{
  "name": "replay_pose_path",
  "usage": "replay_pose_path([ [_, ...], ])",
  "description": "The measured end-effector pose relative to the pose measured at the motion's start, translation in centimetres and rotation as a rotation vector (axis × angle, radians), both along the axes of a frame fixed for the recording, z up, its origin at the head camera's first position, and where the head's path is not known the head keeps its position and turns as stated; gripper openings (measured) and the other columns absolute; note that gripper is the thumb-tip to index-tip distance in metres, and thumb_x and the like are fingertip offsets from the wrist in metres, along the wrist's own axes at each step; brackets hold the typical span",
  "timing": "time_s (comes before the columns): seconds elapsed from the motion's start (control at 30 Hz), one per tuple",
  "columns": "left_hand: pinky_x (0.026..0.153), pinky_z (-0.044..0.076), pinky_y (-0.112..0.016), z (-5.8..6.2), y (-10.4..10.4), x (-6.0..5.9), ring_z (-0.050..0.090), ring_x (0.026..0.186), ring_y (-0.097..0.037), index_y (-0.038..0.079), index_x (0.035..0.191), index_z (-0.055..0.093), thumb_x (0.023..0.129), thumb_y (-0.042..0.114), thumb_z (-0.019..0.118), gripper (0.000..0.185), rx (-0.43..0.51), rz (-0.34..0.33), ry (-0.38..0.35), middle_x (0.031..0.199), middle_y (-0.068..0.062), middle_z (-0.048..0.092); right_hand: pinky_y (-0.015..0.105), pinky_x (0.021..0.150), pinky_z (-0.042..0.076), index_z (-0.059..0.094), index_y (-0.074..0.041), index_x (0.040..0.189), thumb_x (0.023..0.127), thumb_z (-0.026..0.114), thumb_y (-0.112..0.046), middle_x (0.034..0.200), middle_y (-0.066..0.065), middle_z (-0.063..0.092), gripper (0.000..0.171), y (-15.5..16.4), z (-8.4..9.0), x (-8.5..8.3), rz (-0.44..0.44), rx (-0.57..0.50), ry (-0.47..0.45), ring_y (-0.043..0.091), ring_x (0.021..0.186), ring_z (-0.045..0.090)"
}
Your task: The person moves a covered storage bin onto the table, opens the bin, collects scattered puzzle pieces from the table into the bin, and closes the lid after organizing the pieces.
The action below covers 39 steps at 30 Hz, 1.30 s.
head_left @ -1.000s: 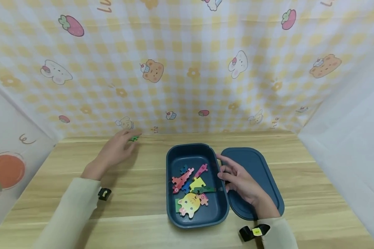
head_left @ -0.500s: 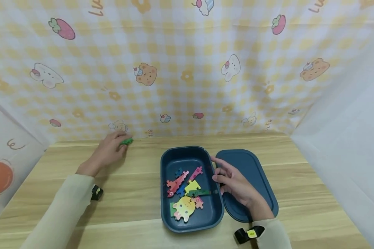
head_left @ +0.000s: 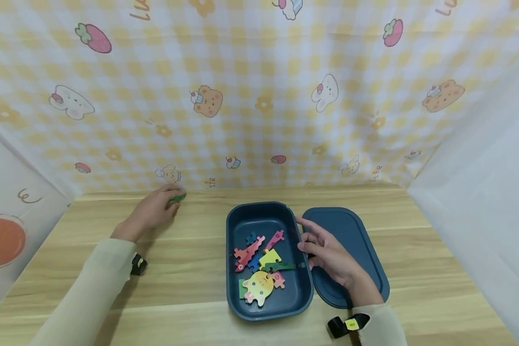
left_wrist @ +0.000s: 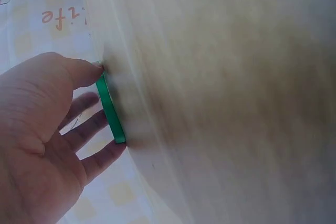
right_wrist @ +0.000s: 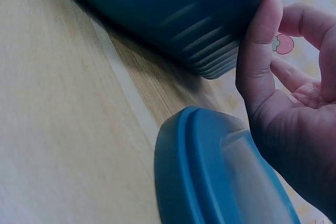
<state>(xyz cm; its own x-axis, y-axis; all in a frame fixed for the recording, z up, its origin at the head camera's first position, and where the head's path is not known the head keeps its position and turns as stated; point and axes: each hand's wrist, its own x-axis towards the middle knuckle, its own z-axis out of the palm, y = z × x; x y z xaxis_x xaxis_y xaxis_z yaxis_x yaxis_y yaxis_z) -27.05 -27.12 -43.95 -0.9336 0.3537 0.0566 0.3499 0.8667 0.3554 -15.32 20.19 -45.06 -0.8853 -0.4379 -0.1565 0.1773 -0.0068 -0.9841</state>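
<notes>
At the far left of the table, near the cloth backdrop, my left hand pinches a green puzzle piece between thumb and fingertips. The left wrist view shows the piece edge-on, close to the wooden surface. My right hand rests against the right outer wall of a dark blue box. Its thumb touches the box near the rim, while the other fingers reach on without curling round it. Inside the box lie several puzzle pieces: a yellow animal-face piece, a red piece and a dark green piece.
A dark blue lid lies flat to the right of the box, partly under my right hand. Checked cloth hangs along the back edge of the wooden table. White cloth stands at the right side.
My left hand has shifted slightly left with the green puzzle piece, its fingers drawn in closer around it. The right hand stays against the box. The head view has shifted a little.
</notes>
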Motion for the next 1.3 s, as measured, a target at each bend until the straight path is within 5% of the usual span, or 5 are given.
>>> replay_pose_path([
  [0.4,0.111,0.050,-0.063,0.9,0.6,0.9,0.062,0.131,-0.046,0.006,0.131,0.073,0.098,-0.006,0.064,0.036,0.023,0.019,0.029,0.140,-0.021,0.068,0.021,0.061,0.058,0.022,-0.018,0.169,0.107,0.062,-0.016,0.101,-0.007,0.058,0.073,0.1,0.2,-0.1,-0.006,-0.005,-0.010,0.005,0.076,0.059],
  [0.57,0.108,0.052,-0.063,0.3,0.4,1.3,0.065,0.128,-0.044,0.009,0.129,0.075,0.099,-0.005,0.063,0.035,0.049,0.024,0.002,0.135,-0.019,0.072,0.020,0.060,0.058,0.021,-0.016,0.169,0.107,0.062,-0.014,0.102,-0.007,0.057,0.075,-0.1,-0.4,0.2,-0.001,-0.027,-0.019,0.004,0.077,0.060],
  [0.93,0.109,0.050,-0.066,0.6,0.1,2.6,0.060,0.133,-0.047,0.008,0.134,0.072,0.099,-0.007,0.062,0.040,0.106,0.040,-0.008,0.142,-0.022,0.067,0.020,0.060,0.058,0.020,-0.011,0.169,0.107,0.061,-0.013,0.101,-0.007,0.058,0.075,-0.2,-0.4,0.0,0.020,-0.042,0.013,0.004,0.073,0.058],
  [1.3,0.090,0.058,-0.053,2.5,0.7,4.4,0.066,0.124,-0.044,0.008,0.136,0.071,0.097,-0.011,0.057,0.046,0.116,0.035,0.067,0.144,-0.023,0.065,0.019,0.060,0.058,0.021,-0.015,0.169,0.107,0.061,-0.014,0.100,-0.008,0.057,0.073,-0.1,-0.2,0.1,0.000,-0.025,0.004,0.003,0.074,0.058],
])
